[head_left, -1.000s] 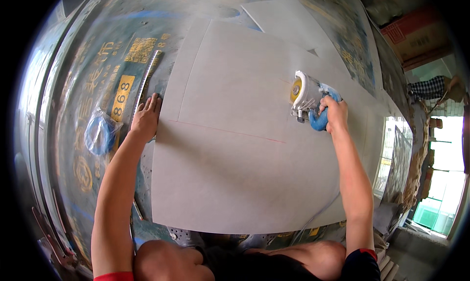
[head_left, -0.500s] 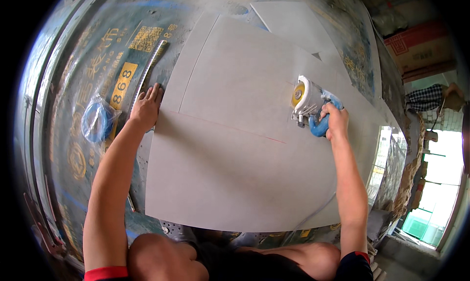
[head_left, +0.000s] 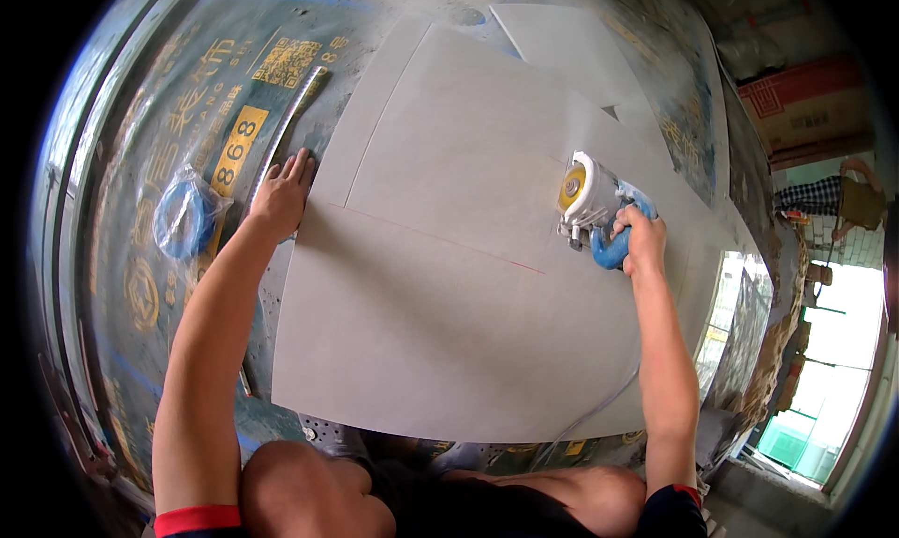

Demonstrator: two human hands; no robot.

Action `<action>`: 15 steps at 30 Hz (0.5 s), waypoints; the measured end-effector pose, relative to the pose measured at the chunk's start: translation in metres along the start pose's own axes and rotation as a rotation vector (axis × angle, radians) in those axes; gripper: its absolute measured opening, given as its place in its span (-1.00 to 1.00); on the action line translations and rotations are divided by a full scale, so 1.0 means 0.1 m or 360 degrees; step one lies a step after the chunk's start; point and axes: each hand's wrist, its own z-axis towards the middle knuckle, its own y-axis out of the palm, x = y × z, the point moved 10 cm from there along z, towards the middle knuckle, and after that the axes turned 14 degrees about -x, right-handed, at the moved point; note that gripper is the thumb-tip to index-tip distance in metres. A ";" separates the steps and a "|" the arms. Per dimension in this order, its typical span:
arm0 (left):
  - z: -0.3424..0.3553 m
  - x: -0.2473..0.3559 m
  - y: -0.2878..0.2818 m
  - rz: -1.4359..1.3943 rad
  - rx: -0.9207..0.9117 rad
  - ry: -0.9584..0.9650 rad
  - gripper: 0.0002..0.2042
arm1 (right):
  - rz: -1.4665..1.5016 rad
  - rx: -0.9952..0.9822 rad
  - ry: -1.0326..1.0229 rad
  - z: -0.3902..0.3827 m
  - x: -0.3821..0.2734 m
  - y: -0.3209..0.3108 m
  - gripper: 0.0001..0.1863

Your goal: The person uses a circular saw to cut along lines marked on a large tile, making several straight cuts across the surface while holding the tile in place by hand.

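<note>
A large light grey tile (head_left: 421, 341) lies in front of me, with a thin red line across its middle and a straight cut line in its upper left part. My right hand (head_left: 646, 241) is closed round the blue handle of a small hand-held tile saw (head_left: 599, 196). The saw has a yellow round blade and a whitish guard, and sits over the right part of the tile. My left hand (head_left: 284, 197) lies flat at the tile's left edge, fingers stretched out, beside a metal ruler (head_left: 286, 126).
A blue roll of tape (head_left: 184, 220) in clear plastic lies left on the printed green floor covering (head_left: 154, 187). Another grey tile piece (head_left: 562, 46) is at the far side. A cord (head_left: 599, 407) crosses the tile's near right. Another person (head_left: 833, 197) is at the far right.
The view has tilted slightly. My saw and both hands keep nearly the same places on the tile. The person at the far right has shifted and an arm now shows.
</note>
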 end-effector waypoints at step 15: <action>0.00 0.01 0.00 0.0081 -0.0031 -0.0037 -0.40 | 0.0060 -0.0027 0.0048 -0.08 0.07 0.00 -0.94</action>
